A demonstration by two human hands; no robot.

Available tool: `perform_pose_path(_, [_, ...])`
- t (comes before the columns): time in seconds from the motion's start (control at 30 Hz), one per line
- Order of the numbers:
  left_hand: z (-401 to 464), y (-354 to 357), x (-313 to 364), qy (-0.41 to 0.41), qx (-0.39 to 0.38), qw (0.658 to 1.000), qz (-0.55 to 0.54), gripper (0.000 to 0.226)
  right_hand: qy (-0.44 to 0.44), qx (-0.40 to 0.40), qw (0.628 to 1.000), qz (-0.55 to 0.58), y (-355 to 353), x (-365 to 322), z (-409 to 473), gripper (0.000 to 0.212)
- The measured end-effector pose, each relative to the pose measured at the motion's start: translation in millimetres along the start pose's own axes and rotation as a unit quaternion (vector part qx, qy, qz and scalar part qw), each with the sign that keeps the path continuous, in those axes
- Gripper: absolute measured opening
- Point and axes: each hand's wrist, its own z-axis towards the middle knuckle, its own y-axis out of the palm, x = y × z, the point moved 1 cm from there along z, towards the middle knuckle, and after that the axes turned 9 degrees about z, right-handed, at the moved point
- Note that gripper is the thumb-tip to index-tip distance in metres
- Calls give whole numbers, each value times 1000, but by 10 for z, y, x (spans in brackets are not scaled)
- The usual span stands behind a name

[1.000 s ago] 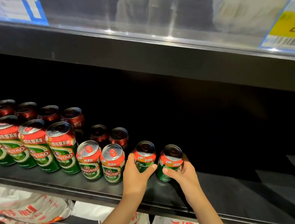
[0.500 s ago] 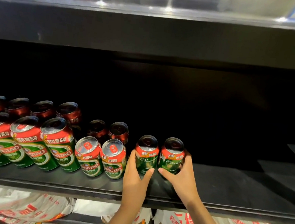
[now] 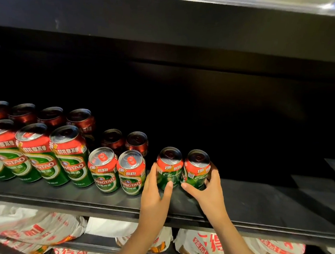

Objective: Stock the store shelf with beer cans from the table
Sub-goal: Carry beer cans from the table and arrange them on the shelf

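The rear of the shelf [image 3: 257,203] lies in deep shadow, so its back wall cannot be made out. The back-row cans [image 3: 112,140] show only dark tops and reddish shoulders; their labels are hidden by the row in front. At the left edge the tall green cans [image 3: 69,154] run out of frame. On the shelf below, white bags with red print [image 3: 213,246] are partly covered by the shelf lip and your forearms.

Two short green cans [image 3: 116,171] stand just left of your hands, close beside the can you hold on that side. The shelf to the right of your hands is bare black board.

Your left hand [image 3: 154,196] grips one short green and red beer can [image 3: 169,167], thumb across its front, fingers round its left side. Your right hand [image 3: 209,193] grips a second like can [image 3: 196,168], thumb under its front, fingers round its right side. Both cans stand upright on the shelf, side by side and touching or nearly so, long axes vertical, tops up, script lettering facing you.
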Motion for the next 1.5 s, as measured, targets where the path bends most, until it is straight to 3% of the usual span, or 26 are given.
perform_pose_path(0.33, [-25,-3,-4,-3,13,1000,-24,60,4,-13,1000,7,-27,49,11,76])
perform_pose_path(0.47, [-26,14,-23,-2,19,999,-34,63,0,-24,1000,10,-43,49,23,69])
perform_pose_path(0.67, [-16,3,-15,-1,21,1000,-2,68,9,5,1000,13,-36,67,59,78])
perform_pose_path(1.07, [10,-1,-40,-11,12,1000,-5,78,9,-18,999,38,-61,73,62,64])
perform_pose_path(1.27, [-29,1,-43,10,15,1000,24,73,2,1,1000,22,-44,87,43,67])
perform_pose_path(1.43, [-33,-9,-18,16,14,1000,-8,55,-6,-13,1000,15,-46,57,22,64])
perform_pose_path(1.5, [-33,-8,-31,17,16,1000,2,60,-6,-17,1000,16,-46,46,21,64])
